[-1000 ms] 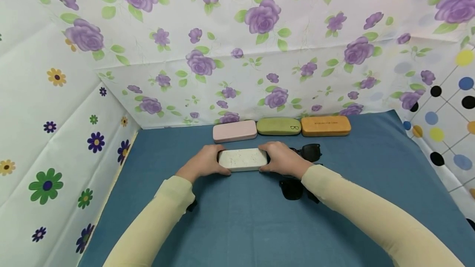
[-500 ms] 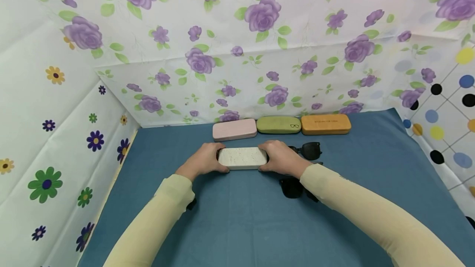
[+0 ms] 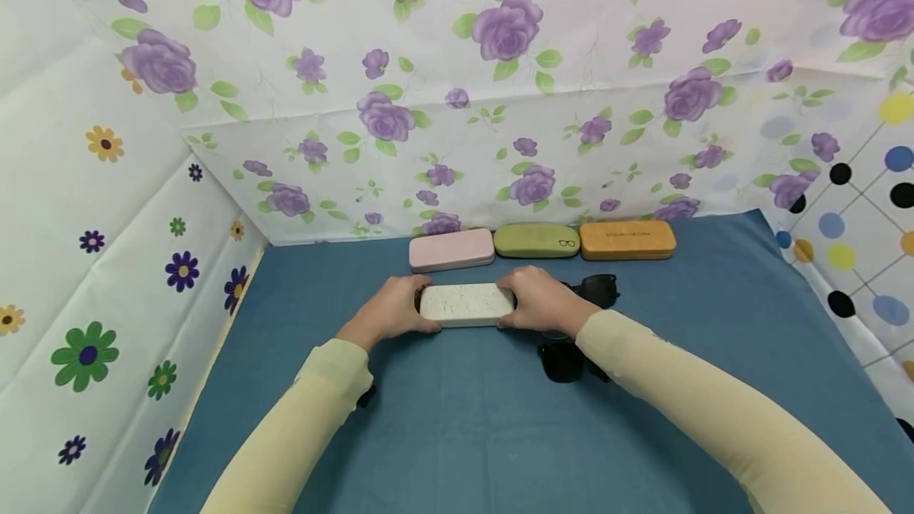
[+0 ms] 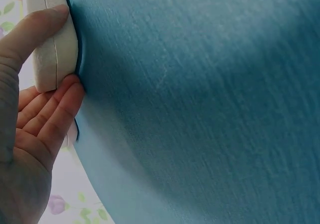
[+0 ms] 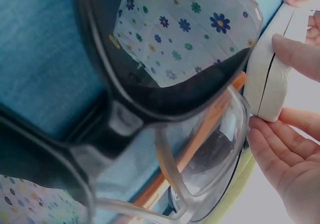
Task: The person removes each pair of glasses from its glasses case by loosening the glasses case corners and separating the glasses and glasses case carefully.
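Note:
A white glasses case (image 3: 466,304) with fine dark marks on its lid lies closed on the blue cloth. Its left end is held by my left hand (image 3: 393,309), thumb on the near side and fingers at the end and far side. At the opposite end my right hand (image 3: 543,301) grips it in the same way. The right wrist view shows the seam of the white case (image 5: 270,69) between thumb and fingers. Below my right wrist, dark sunglasses (image 3: 562,363) lie partly hidden by the sleeve, and more black sunglasses (image 3: 598,290) sit beyond it.
A pink case (image 3: 451,251), a green case (image 3: 537,241) and an orange case (image 3: 627,240) stand in a row along the back. Clear-framed glasses (image 5: 185,196) lie near the sunglasses. A small dark object (image 3: 367,396) shows beside the left sleeve. Flowered sheets (image 3: 457,149) wall the table.

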A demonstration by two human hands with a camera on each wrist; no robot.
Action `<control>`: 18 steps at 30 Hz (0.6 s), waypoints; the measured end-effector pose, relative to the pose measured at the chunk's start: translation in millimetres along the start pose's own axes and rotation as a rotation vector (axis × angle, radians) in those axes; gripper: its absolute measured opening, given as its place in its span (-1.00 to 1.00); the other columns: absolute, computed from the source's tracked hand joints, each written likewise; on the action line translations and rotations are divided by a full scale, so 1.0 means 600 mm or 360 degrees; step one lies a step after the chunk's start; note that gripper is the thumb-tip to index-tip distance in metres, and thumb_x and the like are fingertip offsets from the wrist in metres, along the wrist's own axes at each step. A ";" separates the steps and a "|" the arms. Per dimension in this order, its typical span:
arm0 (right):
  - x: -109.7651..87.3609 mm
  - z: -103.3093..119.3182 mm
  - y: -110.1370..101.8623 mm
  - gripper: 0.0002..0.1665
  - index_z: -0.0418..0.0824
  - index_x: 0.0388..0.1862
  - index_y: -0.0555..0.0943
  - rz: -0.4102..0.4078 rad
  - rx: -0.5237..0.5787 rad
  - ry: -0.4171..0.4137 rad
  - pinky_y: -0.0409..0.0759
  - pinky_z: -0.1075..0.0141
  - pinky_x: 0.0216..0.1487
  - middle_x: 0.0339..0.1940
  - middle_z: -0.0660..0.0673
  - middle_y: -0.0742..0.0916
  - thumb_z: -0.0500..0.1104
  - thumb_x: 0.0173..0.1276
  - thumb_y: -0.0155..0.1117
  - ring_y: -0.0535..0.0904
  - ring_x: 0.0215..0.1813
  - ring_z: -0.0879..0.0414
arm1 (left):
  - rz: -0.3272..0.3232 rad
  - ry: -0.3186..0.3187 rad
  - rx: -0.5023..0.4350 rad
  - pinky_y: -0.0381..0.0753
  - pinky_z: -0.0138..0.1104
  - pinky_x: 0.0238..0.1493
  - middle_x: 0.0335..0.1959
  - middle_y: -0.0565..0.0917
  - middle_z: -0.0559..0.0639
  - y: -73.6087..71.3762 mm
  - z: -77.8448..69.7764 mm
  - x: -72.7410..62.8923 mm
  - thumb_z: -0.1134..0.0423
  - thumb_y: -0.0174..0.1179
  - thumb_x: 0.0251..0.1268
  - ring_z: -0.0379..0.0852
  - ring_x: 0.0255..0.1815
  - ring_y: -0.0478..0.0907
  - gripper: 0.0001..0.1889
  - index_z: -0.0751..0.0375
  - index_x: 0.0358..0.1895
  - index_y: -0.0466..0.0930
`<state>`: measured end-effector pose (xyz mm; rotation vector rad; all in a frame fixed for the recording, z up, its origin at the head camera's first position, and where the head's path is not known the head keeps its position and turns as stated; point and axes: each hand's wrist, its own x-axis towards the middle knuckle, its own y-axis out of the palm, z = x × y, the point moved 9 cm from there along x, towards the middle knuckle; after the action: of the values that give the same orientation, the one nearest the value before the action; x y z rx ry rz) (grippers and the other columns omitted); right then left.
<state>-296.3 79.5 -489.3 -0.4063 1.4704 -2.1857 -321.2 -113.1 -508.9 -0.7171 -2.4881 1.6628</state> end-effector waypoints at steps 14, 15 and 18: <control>0.015 -0.009 -0.007 -0.40 -0.04 0.00 0.66 0.0184 0.0163 0.0032 0.55 0.41 -0.34 -0.26 0.09 0.73 0.18 -0.02 0.48 0.56 -0.40 0.37 | 0.0007 -0.0022 -0.0051 0.60 -0.25 -0.11 -0.06 0.62 -0.07 0.001 0.005 0.002 -0.15 0.49 -0.26 -0.23 -0.14 0.57 -0.04 0.08 0.34 0.31; 0.016 -0.010 -0.007 -0.42 -0.03 -0.02 0.66 0.0196 0.0180 0.0033 0.55 0.41 -0.35 -0.28 0.10 0.73 0.18 -0.01 0.47 0.56 -0.41 0.37 | 0.0004 -0.0018 -0.0056 0.60 -0.25 -0.10 -0.06 0.62 -0.07 0.001 0.006 0.002 -0.15 0.49 -0.26 -0.22 -0.13 0.57 -0.03 0.08 0.34 0.31; 0.019 -0.013 -0.005 -0.52 0.00 -0.11 0.68 0.0239 0.0248 0.0036 0.55 0.38 -0.40 -0.36 0.12 0.71 0.16 0.00 0.47 0.57 -0.47 0.31 | -0.0006 -0.0002 -0.0051 0.60 -0.24 -0.09 -0.03 0.62 -0.05 0.002 0.007 0.001 -0.16 0.50 -0.28 -0.21 -0.11 0.57 -0.02 0.08 0.34 0.31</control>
<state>-310.1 80.4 -489.7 -0.2117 1.2867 -2.1713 -322.3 -116.0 -511.6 -0.7143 -2.5210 1.6266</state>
